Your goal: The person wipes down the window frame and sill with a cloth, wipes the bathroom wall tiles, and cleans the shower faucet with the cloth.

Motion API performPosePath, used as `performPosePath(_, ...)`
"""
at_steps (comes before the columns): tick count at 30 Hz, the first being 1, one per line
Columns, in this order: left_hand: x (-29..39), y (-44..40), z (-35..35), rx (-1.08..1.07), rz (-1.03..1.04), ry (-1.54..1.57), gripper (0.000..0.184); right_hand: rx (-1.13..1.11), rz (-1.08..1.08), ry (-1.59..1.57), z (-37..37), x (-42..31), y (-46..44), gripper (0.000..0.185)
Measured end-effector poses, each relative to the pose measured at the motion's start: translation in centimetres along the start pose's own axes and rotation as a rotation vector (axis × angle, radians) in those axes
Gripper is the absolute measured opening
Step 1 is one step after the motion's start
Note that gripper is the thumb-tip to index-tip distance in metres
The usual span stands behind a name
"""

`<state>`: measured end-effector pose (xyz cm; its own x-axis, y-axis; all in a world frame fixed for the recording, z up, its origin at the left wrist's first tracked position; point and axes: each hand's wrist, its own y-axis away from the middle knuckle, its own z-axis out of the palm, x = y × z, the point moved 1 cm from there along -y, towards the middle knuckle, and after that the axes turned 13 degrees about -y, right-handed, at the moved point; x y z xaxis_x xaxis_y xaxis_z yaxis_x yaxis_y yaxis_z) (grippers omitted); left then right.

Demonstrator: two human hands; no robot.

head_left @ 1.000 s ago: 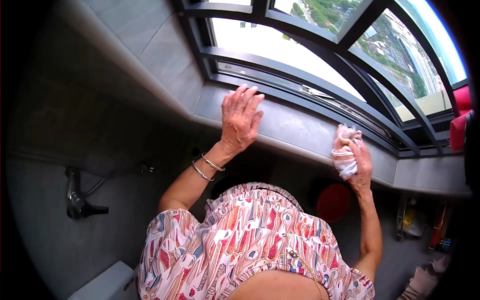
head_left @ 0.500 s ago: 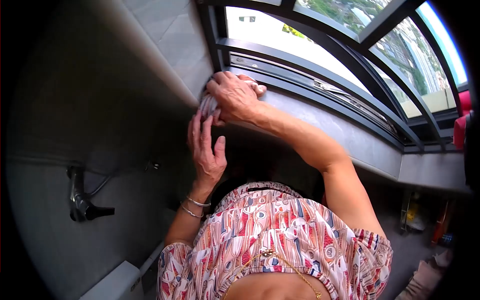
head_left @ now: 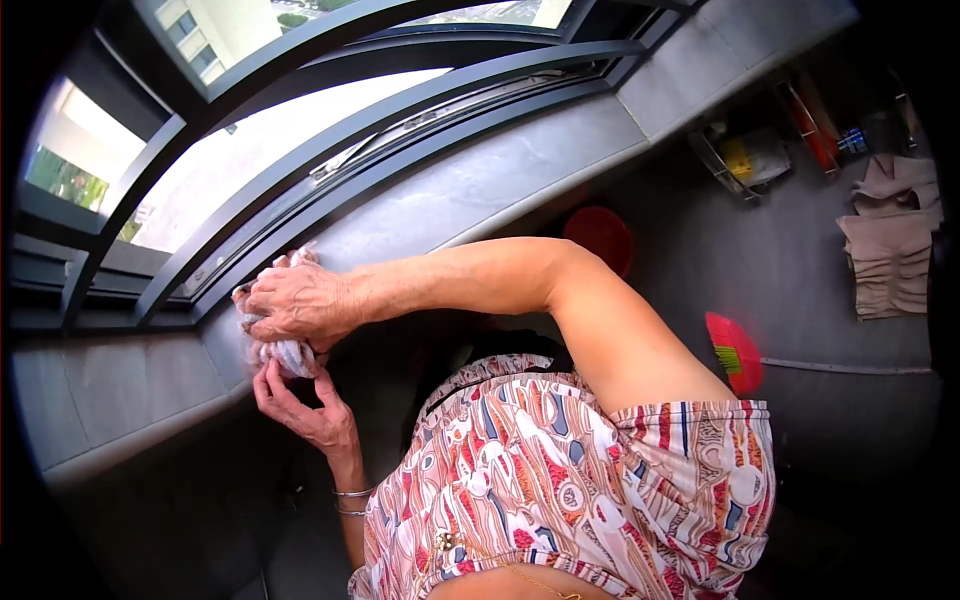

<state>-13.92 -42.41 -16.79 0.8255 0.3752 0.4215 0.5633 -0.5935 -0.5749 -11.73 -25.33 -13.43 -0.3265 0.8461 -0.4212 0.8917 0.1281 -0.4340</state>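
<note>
A crumpled, pale striped cloth [head_left: 285,357] lies bunched at the corner of the grey window sill [head_left: 500,178], beside the dark window frame. My right hand [head_left: 303,300] is on top of it, fingers curled round the cloth and pressing it against the sill near the frame. Below, my left hand [head_left: 312,415] has its thumb and fingers at the cloth's lower end, pinching it at the sill's front edge. Part of the cloth is hidden under my right hand.
Dark metal window bars [head_left: 400,110] rise behind the sill. To the right are a red bucket [head_left: 600,240], a red dustpan-like thing with green bristles [head_left: 735,352], and beige garments [head_left: 888,245] hanging by the wall. A metal rack [head_left: 725,165] holds a yellow-labelled packet.
The view has swung to the right, bringing the bucket and garments into sight. My left hand, fingers extended before, has closed on the cloth's lower end. My right hand stays on the cloth.
</note>
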Motion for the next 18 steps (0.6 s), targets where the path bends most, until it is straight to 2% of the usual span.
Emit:
performPosePath(3, 4.0, 0.1, 1.3, -0.056, 0.02, 0.071, 0.051, 0.065, -0.076, 0.036, -2.9, 0.9, 4.6, 0.061)
performPosePath(5, 7.6, 0.1, 2.3, -0.132, 0.101, 0.099, 0.05, 0.04, -0.027, 0.174, -6.6, 1.0, 8.6, 0.059)
performPosePath(9, 13.5, -0.5, 5.9, -0.211, 0.262, 0.188, 0.048, -0.045, 0.213, 0.129, -13.6, 2.0, 17.1, 0.051)
performPosePath(11, 16.1, -0.7, 7.4, -0.27, 0.321, 0.217, 0.055, 0.091, 0.213, 0.213, -15.4, 3.4, 21.9, 0.053)
performPosePath(13, 18.5, -0.7, 9.0, -0.222, 0.32, 0.116, 0.057, 0.142, 0.288, 0.241, -18.5, 4.1, 26.5, 0.058)
performPosePath(16, 20.4, -0.7, 11.1, -0.268, 0.36, -0.142, 0.058, 0.147, 0.464, 0.322, -23.3, 5.3, 33.7, 0.067)
performPosePath(18, 20.9, -0.3, 11.8, -0.245, 0.325, -0.179, 0.059, 0.169, 0.597, 0.409, -26.0, 6.3, 38.2, 0.072)
